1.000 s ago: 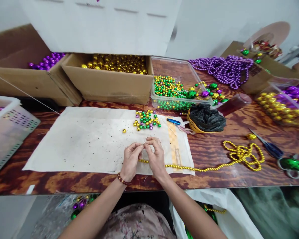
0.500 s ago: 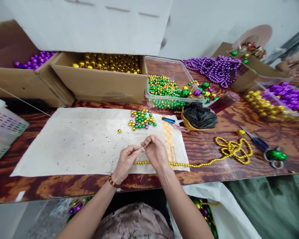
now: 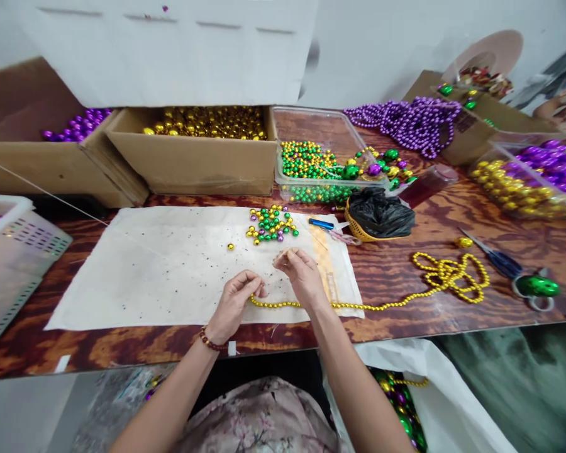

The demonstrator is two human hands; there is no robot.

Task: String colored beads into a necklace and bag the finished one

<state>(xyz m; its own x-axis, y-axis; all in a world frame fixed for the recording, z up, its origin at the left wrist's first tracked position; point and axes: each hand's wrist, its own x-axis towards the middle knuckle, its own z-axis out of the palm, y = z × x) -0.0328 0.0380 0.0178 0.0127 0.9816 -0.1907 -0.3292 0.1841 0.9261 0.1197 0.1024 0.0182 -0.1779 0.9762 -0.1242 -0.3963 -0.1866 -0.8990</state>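
Note:
My left hand (image 3: 238, 299) is closed in a pinch at the near end of a gold bead string (image 3: 382, 307). From those fingers the string runs right across the white cloth (image 3: 136, 277), passes under my right wrist and ends in a loose coil on the table. My right hand (image 3: 302, 277) is raised slightly higher, thumb and fingertips pressed together; whatever they hold is too fine to make out. Just beyond it lies a cluster of small green, gold and purple beads (image 3: 271, 223). One gold bead (image 3: 231, 246) sits apart on the cloth.
Cardboard boxes of gold beads (image 3: 207, 123) and purple beads (image 3: 78, 126) stand at the back. A clear tub (image 3: 311, 189), a basket with a black bag (image 3: 382, 217) and a blue lighter (image 3: 321, 224) lie beyond my hands. Scissors (image 3: 500, 261) are at right, a white basket (image 3: 23, 251) at left.
My hands have moved apart; a fine strand showed between them before. My left hand is now at the bead string's end, slightly lower. The view has shifted a little.

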